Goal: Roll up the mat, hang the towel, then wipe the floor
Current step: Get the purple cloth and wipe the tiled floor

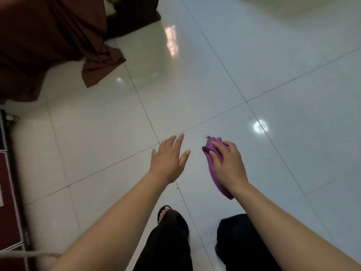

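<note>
My right hand [227,163] grips a bunched purple cloth [212,163], which hangs from the fingers over the glossy white tiled floor [214,75]. Part of the cloth trails down below my wrist. My left hand [169,158] reaches forward beside it, palm down, fingers spread, holding nothing. Both hands hover above the tiles just in front of my legs. No mat or hanging towel shows in this view.
A dark brown fabric [48,40] drapes to the floor at the upper left. A dark red piece of furniture with a metal frame [9,182] runs along the left edge. My legs in black trousers [170,241] and a sandalled foot [165,212] stand at the bottom.
</note>
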`<state>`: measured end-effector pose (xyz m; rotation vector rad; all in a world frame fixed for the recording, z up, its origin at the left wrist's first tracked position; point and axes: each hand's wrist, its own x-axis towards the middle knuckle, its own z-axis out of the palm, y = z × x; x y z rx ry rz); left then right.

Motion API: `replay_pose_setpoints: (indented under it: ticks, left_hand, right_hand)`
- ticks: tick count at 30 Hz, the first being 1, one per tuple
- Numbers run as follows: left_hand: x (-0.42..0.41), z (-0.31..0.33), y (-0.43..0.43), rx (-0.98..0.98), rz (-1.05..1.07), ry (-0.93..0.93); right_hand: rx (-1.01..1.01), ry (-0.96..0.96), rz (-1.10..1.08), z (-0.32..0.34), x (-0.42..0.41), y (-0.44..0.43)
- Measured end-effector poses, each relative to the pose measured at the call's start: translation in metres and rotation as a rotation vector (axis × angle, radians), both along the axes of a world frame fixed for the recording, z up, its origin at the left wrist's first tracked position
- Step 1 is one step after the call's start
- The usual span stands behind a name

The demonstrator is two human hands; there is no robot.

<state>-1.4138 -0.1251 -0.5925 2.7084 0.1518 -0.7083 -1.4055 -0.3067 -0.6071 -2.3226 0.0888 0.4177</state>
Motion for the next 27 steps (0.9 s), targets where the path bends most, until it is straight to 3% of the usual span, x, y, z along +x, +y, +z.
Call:
replay_pose_setpoints:
  ticks: [6, 10, 18, 27]
  left_hand:
    - [-0.036, 0.194, -0.009, -0.109, 0.058, -0.106]
    - [-0.047, 0.284, -0.007, -0.142, 0.08, -0.161]
    - [-0.037, 0.364, 0.001, -0.198, 0.108, -0.283]
    - [-0.013, 0.39, 0.001, -0.225, 0.056, -0.352]
  right_hand:
    - [0.023, -0.018, 0.039, 0.206, -0.036, 0.005]
    - [0.027, -0.079, 0.05, 0.303, -0.053, 0.012]
    - [0.1, -0.224, 0.002, 0.391, -0.048, 0.039]
    - [0.074, -0.291, -0.105, 0.426, -0.047, 0.037]
